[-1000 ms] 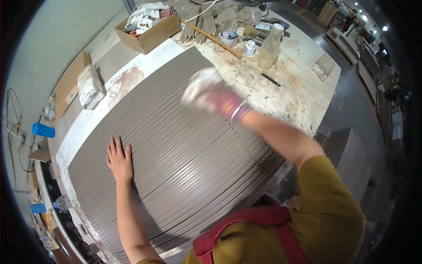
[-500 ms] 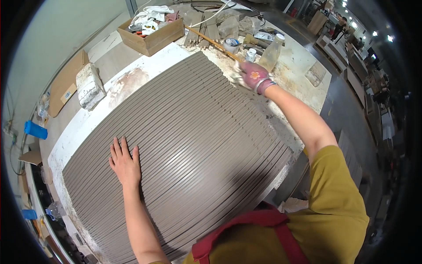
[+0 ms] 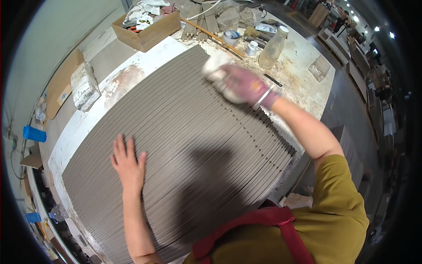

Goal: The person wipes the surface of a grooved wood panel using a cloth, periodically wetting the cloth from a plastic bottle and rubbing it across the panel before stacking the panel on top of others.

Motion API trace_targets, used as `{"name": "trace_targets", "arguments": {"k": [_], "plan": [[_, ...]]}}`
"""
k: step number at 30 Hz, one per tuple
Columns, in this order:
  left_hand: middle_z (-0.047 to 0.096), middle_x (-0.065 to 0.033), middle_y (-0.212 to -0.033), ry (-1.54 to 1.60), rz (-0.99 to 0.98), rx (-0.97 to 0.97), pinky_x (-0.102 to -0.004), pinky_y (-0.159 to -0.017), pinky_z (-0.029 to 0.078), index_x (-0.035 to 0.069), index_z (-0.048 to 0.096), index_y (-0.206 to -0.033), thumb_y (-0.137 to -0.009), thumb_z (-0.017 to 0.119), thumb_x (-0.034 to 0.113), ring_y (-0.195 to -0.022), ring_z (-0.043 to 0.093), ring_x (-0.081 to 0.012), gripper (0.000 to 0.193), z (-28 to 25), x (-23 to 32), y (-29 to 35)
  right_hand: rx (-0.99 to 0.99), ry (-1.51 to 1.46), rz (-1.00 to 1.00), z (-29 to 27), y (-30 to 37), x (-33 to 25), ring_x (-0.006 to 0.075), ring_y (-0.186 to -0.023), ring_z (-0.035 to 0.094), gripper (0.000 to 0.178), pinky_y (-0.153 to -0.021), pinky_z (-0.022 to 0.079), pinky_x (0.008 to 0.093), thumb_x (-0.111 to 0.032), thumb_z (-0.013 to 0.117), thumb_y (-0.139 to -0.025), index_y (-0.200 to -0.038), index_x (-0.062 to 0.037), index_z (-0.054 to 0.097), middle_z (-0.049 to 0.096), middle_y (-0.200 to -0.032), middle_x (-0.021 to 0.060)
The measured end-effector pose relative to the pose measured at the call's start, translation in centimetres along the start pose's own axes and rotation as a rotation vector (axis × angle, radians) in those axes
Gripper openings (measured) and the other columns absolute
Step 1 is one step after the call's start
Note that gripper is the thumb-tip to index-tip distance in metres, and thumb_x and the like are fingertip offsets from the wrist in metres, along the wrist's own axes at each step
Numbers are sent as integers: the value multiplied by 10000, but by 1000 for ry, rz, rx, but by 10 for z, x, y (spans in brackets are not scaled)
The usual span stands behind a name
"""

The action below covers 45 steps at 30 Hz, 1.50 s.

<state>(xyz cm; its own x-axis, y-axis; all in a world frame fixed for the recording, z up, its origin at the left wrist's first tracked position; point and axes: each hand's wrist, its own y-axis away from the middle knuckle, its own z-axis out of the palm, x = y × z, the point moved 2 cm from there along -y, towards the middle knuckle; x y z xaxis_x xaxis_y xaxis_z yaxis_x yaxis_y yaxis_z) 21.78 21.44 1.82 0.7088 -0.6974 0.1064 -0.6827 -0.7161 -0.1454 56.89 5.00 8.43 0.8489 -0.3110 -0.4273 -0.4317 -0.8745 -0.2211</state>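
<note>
A wide row of long, narrow grey-brown strips (image 3: pixel 167 119) lies side by side on the white worktable, with small dark notches near their right ends. My bare left hand (image 3: pixel 129 165) rests flat on the strips toward the left, fingers spread. In a pink-purple glove, my right hand (image 3: pixel 245 84) is closed on a white cloth (image 3: pixel 214 66), partly smeared by motion. The cloth is at the far right ends of the strips and appears to touch them. A short black strip (image 3: pixel 273 79) lies on the table just right of the glove.
At the back stands a cardboard box (image 3: pixel 151 37) of cloths and tools. A wooden stick (image 3: pixel 213 37), a cloudy bottle (image 3: pixel 273 48), a small white jar (image 3: pixel 251 48) and a roll of tape (image 3: pixel 231 37) lie beyond the strips. A white wrapped block (image 3: pixel 85 87) sits at left.
My right hand has swung left and nearer from the tabletop by the bottle onto the strips' far right ends, with the white cloth. My left hand stays nearly in place.
</note>
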Motion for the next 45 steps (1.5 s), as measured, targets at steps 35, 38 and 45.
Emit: {"name": "trace_targets", "arguments": {"k": [35,38,45], "plan": [[607,-128,-1033,-93,-147,14,-475,-936,368,75,599,-1107,-967,378,456,-990,552,-320,463,34,-112,-143,-28,209,-128,57,7,21,303,-817,640,224,-709,530,415,-207,432,-935,-965,-70,608,642,-859,187],[609,-128,-1043,-50,-201,28,-472,-932,370,79,602,-1112,-969,376,453,-989,553,-321,460,32,-119,-138,-435,98,-106,97,27,-52,288,-883,614,210,-769,513,396,-177,489,-881,-1021,-30,540,601,-991,157],[610,-116,-1045,-7,-175,34,-454,-903,375,90,609,-1108,-965,390,433,-976,550,-312,431,28,-109,-142,-123,264,354,-3,-9,85,272,-828,650,299,-755,509,383,-322,550,-881,-978,-54,638,673,-913,144]]}}
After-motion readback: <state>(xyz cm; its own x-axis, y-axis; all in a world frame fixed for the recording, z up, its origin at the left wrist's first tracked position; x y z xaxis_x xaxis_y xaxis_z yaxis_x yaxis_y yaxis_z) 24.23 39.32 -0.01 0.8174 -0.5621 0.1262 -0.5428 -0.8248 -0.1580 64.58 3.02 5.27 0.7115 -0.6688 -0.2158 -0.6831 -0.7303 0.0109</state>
